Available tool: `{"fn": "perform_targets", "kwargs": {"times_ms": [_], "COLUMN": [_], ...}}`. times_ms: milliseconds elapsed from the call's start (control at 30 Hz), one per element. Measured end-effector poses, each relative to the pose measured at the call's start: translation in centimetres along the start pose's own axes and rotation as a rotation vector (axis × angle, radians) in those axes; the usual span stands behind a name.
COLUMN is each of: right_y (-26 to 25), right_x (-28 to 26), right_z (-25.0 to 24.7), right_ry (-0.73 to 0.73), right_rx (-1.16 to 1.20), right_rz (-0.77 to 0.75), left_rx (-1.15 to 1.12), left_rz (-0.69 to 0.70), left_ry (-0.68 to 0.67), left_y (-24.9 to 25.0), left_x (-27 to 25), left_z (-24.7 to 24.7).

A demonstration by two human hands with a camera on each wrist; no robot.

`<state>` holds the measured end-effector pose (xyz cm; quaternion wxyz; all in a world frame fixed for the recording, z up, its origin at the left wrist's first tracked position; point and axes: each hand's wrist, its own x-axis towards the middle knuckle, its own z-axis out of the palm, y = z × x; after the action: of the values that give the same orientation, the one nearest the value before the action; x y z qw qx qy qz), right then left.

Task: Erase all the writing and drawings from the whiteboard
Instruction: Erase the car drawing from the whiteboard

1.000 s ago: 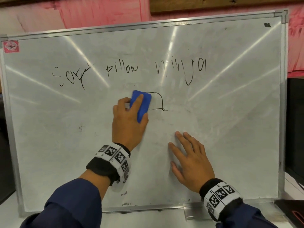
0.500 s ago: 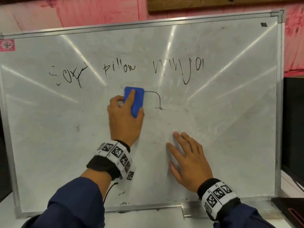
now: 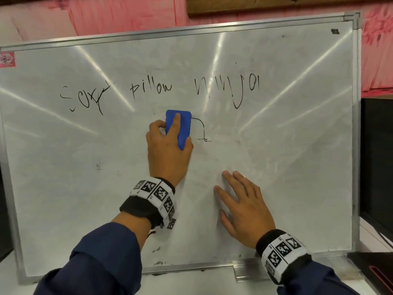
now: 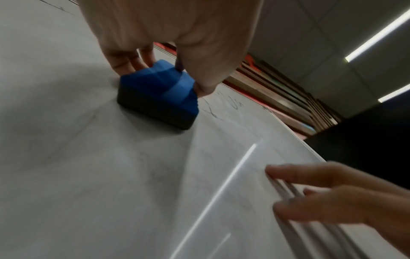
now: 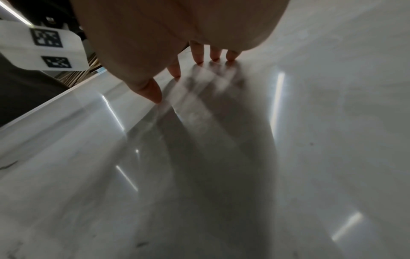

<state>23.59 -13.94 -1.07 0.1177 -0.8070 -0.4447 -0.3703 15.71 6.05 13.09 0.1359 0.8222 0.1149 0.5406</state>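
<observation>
The whiteboard (image 3: 297, 188) fills the head view, framed in metal. Black writing (image 3: 161, 90) runs across its upper part in three words. Below it is a curved line drawing (image 3: 202, 129). My left hand (image 3: 168, 150) grips a blue eraser (image 3: 179, 127) and holds it flat against the board, just left of that drawing. In the left wrist view the eraser (image 4: 157, 98) shows a dark pad on the board, with my left hand (image 4: 168, 52) pinching its sides. My right hand (image 3: 242, 207) rests flat on the board, fingers spread, lower right of the eraser; its fingertips (image 5: 197, 59) touch the surface.
A red sticker (image 3: 7, 59) sits at the board's top left and a small black mark (image 3: 335, 31) at its top right. Small smudges (image 3: 157, 250) lie near the bottom edge. A dark object (image 3: 376, 162) stands right of the frame. Pink wall (image 3: 106, 15) is behind.
My left hand has slid the eraser up and to the left, clear of the curved line's left end. The right hand has stayed put on the board.
</observation>
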Motion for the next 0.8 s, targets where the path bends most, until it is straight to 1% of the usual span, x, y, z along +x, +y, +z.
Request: {"fn": "perform_targets", "kwargs": {"times_ms": [33, 133, 167, 233, 333, 367, 400, 500, 533, 567, 667, 700, 733, 800], "right_y": [0.0, -0.2, -0.3, -0.3, -0.1, -0.1, 0.0, -0.1, -0.1, -0.1, -0.1, 0.0, 0.0, -0.2], "right_x": [0.0, -0.1, -0.1, -0.1, -0.2, -0.2, -0.2, -0.3, -0.3, -0.3, -0.4, -0.5, -0.5, -0.5], "right_z": [0.0, 0.1, 0.1, 0.1, -0.1, -0.1, -0.1, 0.0, 0.0, 0.0, 0.0, 0.0, 0.1, 0.1], "right_ry": [-0.002, 0.008, 0.010, 0.010, 0.000, -0.001, -0.003, 0.005, 0.007, 0.005, -0.010, -0.011, -0.010, 0.000], "right_rx": [0.000, 0.009, 0.010, 0.005, 0.002, 0.002, 0.002, 0.013, 0.015, 0.015, 0.008, 0.005, 0.003, 0.009], "right_rz": [0.002, 0.010, 0.012, 0.013, 0.007, 0.005, 0.003, 0.001, 0.000, 0.000, 0.002, 0.003, 0.003, 0.004], "left_rx": [0.013, 0.067, 0.076, 0.076, 0.041, 0.035, 0.046, 0.111, 0.123, 0.120, 0.043, 0.045, 0.068, 0.103], "left_rz": [0.038, 0.214, 0.245, 0.242, 0.122, 0.111, 0.141, 0.341, 0.372, 0.351, 0.109, 0.076, 0.083, 0.177], "left_ry": [-0.020, -0.156, -0.186, -0.183, -0.094, -0.083, -0.091, -0.208, -0.218, -0.193, -0.058, -0.043, -0.053, -0.142], "left_y": [0.3, 1.1, 1.2, 1.2, 1.4, 1.5, 1.7, 1.6, 1.3, 1.1, 0.4, 0.4, 0.5, 0.9], "left_x": [-0.1, -0.8, -0.8, -0.6, -0.2, -0.2, -0.3, -0.8, -0.6, -0.3, 1.0, 1.2, 1.3, 1.0], "left_z": [0.1, 0.4, 0.4, 0.4, 0.8, 0.9, 1.1, 1.0, 0.7, 0.5, -0.1, -0.2, -0.3, -0.6]}}
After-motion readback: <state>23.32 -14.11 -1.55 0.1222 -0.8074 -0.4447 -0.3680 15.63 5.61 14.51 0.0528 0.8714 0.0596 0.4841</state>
